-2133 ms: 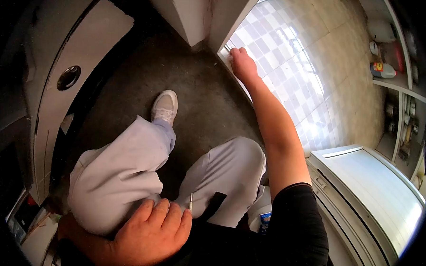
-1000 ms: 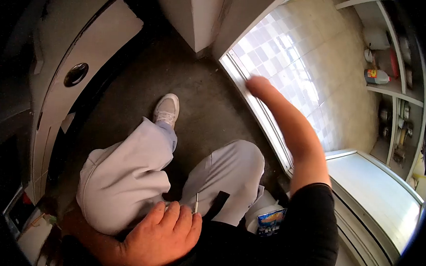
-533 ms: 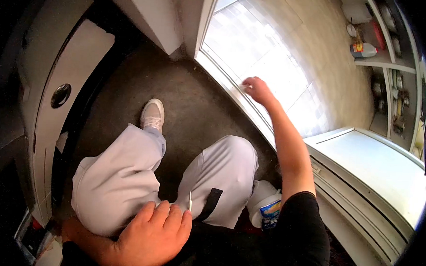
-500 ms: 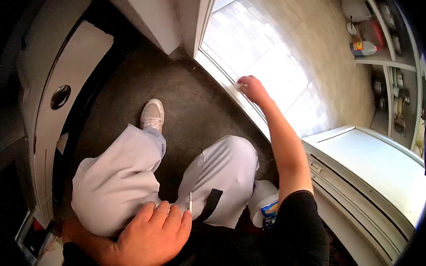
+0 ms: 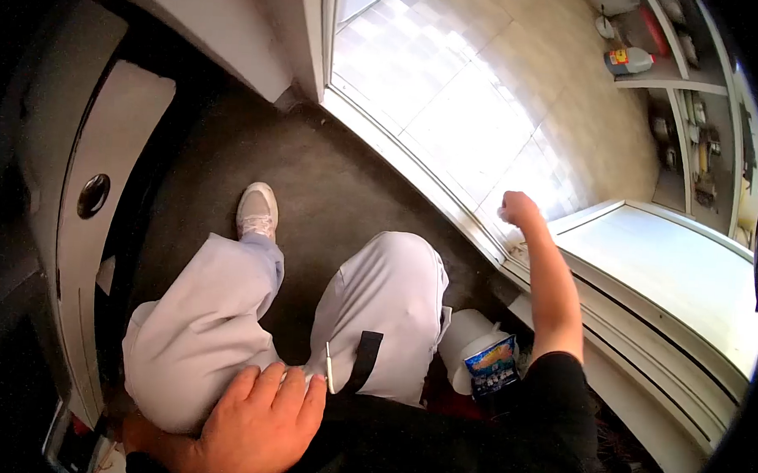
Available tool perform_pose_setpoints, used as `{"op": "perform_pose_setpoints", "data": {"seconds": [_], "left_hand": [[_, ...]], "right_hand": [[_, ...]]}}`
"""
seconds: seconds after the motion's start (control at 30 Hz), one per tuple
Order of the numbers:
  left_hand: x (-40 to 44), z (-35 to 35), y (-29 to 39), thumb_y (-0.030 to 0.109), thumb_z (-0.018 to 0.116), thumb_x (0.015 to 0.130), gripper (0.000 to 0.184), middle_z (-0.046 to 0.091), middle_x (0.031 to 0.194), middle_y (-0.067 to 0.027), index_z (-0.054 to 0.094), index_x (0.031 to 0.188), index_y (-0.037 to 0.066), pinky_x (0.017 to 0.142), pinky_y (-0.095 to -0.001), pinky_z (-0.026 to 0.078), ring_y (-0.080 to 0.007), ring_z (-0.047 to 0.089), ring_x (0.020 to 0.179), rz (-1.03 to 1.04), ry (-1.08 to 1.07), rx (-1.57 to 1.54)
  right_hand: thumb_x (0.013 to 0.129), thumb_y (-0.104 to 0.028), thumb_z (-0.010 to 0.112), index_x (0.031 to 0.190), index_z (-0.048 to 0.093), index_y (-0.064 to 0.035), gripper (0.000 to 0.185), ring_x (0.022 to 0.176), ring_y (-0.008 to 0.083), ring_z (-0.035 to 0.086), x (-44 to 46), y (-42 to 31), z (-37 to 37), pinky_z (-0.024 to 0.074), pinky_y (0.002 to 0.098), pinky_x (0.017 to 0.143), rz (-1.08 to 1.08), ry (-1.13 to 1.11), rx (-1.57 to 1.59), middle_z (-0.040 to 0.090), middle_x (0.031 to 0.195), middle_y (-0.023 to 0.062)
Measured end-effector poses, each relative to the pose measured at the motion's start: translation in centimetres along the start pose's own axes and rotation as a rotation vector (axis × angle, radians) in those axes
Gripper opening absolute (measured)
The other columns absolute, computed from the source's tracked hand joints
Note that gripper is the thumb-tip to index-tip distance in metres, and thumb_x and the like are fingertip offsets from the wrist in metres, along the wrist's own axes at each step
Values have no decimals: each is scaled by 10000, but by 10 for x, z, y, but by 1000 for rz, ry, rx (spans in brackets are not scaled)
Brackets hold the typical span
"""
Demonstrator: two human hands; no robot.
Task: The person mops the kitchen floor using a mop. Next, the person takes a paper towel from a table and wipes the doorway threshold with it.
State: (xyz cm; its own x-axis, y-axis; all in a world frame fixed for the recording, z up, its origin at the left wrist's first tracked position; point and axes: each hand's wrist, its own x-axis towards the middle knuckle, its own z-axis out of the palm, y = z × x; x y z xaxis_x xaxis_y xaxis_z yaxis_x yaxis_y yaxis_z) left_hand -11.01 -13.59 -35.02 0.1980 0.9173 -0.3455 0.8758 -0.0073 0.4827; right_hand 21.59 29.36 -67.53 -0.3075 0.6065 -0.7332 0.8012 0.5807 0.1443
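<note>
My left hand lies flat on the lap of my light grey trousers, fingers stretched out. Beside its outer finger sticks up a thin white rod-like thing; I cannot tell whether it is a cord end. A black strap crosses the trousers just to the right. My right hand is closed, low over the white door track at its right part. Whatever its fingers hold is hidden against the bright floor.
A white bucket with a blue printed packet stands right of my knee. The glazed door panel lies to the right. Shelves hold a bottle at the upper right. A pale panel with a round knob is on the left.
My right hand has moved right along the track, towards the door panel. Earlier something whitish showed at its fingers. The view has shifted slightly right; my left hand stays on my lap.
</note>
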Motion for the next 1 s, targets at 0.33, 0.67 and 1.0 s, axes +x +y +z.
{"op": "perform_pose_setpoints", "data": {"seconds": [0.33, 0.67, 1.0], "left_hand": [[10, -10, 1, 166, 601, 750, 329, 590, 958, -100, 607, 1044, 18, 760, -371, 463, -250, 570, 903, 53, -45, 9], [10, -15, 3, 158, 578, 764, 331, 587, 967, -89, 603, 1065, 23, 785, -356, 454, -230, 568, 922, 99, -86, 52], [8, -19, 4, 145, 510, 805, 375, 573, 1015, -94, 567, 1154, 19, 824, -331, 445, -227, 549, 983, 88, -157, 74]], "right_hand": [[792, -129, 586, 979, 605, -19, 218, 934, 394, 610, -24, -84, 61, 496, 441, 809, 130, 143, 252, 641, 958, 231], [792, -163, 640, 1005, 596, -43, 249, 877, 367, 625, -16, -83, 41, 505, 424, 767, 0, 589, 750, 641, 960, 206], [786, -72, 559, 979, 571, -49, 195, 939, 403, 600, 18, -178, 30, 500, 485, 780, -11, 389, 381, 570, 1030, 219]]}}
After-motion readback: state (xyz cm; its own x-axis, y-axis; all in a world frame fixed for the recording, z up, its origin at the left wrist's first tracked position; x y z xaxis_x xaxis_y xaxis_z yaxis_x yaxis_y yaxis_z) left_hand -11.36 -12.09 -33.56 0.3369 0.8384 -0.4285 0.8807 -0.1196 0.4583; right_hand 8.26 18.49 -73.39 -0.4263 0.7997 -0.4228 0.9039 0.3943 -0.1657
